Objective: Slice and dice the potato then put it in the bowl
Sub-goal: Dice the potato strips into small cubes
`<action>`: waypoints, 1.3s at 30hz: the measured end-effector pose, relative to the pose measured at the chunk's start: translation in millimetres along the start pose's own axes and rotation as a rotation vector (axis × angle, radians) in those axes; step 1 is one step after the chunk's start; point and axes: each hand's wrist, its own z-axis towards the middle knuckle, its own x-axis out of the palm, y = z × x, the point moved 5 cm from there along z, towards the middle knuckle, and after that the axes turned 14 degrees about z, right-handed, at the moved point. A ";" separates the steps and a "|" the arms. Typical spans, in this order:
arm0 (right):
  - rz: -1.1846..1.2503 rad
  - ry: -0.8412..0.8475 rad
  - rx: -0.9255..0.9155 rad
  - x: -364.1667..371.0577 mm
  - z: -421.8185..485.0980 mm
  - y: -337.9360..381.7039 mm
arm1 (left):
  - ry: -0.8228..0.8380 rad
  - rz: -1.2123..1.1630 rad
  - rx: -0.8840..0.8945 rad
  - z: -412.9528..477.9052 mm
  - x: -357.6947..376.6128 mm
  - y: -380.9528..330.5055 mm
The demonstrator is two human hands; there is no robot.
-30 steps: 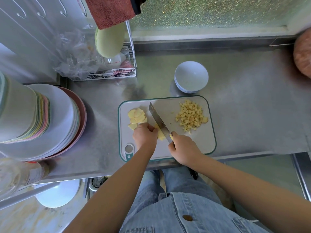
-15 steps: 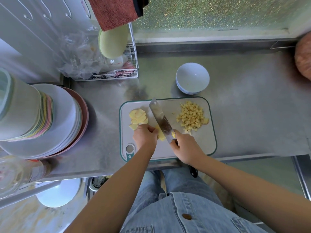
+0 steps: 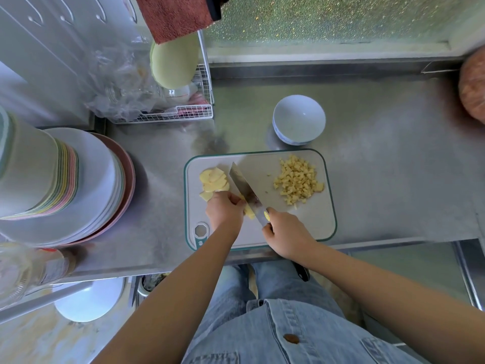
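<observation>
Left fingers (image 3: 234, 198): the left hand (image 3: 224, 212) curls them down on a potato piece (image 3: 249, 212) and holds it flat on the cutting board (image 3: 309, 222), near the board's front middle.
Right fingers (image 3: 273, 213): the right hand (image 3: 284, 232) wraps them tight round the knife handle, over the board's front edge.
Knife (image 3: 245, 189): the blade slants across the middle of the board, its tip points to the back left, and it is right beside the held piece.
Potato slices (image 3: 214, 181): a small heap of flat yellow rounds on the left side of the board, just behind the left hand.
Diced potato (image 3: 298, 182): a pile of little cubes on the right back part of the board, apart from the knife.
Bowl (image 3: 299, 122): white and upright, just behind the board's back edge.
Tabletop (image 3: 393, 166): shiny metal, under the board and the bowl.
Plates (image 3: 89, 179): a big stack well to the left of the board.
Wire rack (image 3: 183, 115): behind the board's back left corner, with clear plastic bags in it.
Red cloth (image 3: 175, 17): hangs above the rack, far behind the board.
</observation>
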 end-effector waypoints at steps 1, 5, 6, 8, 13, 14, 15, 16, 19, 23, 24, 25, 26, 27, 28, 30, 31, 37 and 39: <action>-0.004 -0.007 0.002 1.2 1.9 0.7 | 0.000 0.006 0.001 0.4 -0.1 0.1; 0.028 -0.041 0.017 7.3 5.0 -3.4 | -0.007 0.000 0.007 -1.4 -1.3 -0.3; 0.047 -0.052 0.021 7.6 5.4 -4.5 | -0.009 -0.004 0.008 -1.9 -1.8 -0.1; 0.091 -0.077 0.024 6.0 7.7 -7.6 | -0.011 -0.005 0.010 -2.9 -2.9 1.0; 0.123 -0.111 -0.044 -4.3 4.5 -11.1 | -0.044 -0.017 0.025 -8.3 -4.9 7.5; 0.128 -0.118 -0.053 -7.1 2.2 -11.9 | -0.044 -0.014 0.032 -9.7 -5.4 8.1; 0.132 -0.121 -0.061 -9.4 0.0 -13.0 | -0.039 0.000 0.042 -10.5 -5.5 8.4; 0.132 -0.119 -0.069 -11.3 -1.7 -13.3 | -0.034 0.017 0.054 -11.1 -5.4 8.4; 0.106 -0.093 -0.085 -13.4 -5.2 -13.5 | -0.032 0.049 0.081 -13.0 -5.4 7.1; 0.078 -0.068 -0.080 -10.4 -7.1 -9.3 | -0.005 0.031 0.033 -16.2 -5.4 6.3; 0.074 -0.066 -0.080 -9.5 -7.7 -7.6 | 0.012 0.020 0.013 -16.4 -5.1 6.7; 0.068 -0.063 -0.080 -8.6 -8.1 -5.9 | 0.027 0.003 -0.007 -16.4 -5.0 7.0; 0.057 -0.056 -0.079 -7.6 -8.2 -4.7 | 0.036 -0.016 -0.023 -15.9 -5.1 7.0; 0.044 -0.048 -0.076 -6.9 -8.0 -3.8 | 0.043 -0.033 -0.036 -15.9 -5.7 6.9; 0.032 -0.040 -0.071 -6.2 -7.6 -3.1 | 0.048 -0.042 -0.047 -15.9 -5.9 6.9; 0.019 -0.027 -0.064 -5.3 -7.3 -1.8 | 0.055 -0.057 -0.067 -16.6 -6.3 6.3; 0.014 -0.021 -0.062 -5.0 -7.5 -1.5 | 0.058 -0.069 -0.076 -16.4 -6.0 6.8; -0.034 -0.012 -0.053 -0.8 -7.5 -2.4 | 0.062 -0.096 -0.126 -13.7 -4.9 7.6; -0.025 -0.013 -0.052 1.2 -6.8 -2.7 | 0.073 -0.085 -0.132 -12.5 -4.7 6.9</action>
